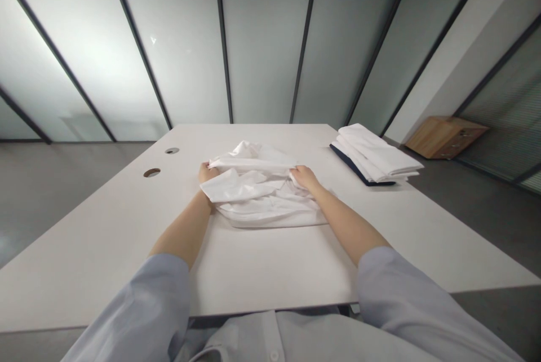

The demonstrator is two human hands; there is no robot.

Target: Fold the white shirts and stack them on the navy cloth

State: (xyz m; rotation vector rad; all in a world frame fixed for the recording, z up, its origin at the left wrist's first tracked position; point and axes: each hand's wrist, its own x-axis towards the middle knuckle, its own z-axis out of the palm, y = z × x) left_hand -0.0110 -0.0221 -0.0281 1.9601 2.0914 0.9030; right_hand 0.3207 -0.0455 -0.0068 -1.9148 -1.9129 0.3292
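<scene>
A crumpled white garment (270,204) lies bunched in loose folds on the white table (270,272) in front of me. My left hand (207,173) grips its left side, the fingers partly hidden by a flap of fabric that hangs over the wrist. On the opposite side, my right hand (303,176) is closed on the cloth, thumb and fingers pinching an edge. Between both hands a strip of the fabric is drawn fairly straight across, while the lower folds rest on the tabletop. Its exact kind cannot be made out from the folds.
At the right table edge sits a stack of folded white cloth (376,153) with a dark navy piece (355,167) beneath. Two round holes, one a cable hole (152,172), pierce the table's left side. A wooden cabinet (446,136) stands on the floor beyond, near frosted glass panels (266,40).
</scene>
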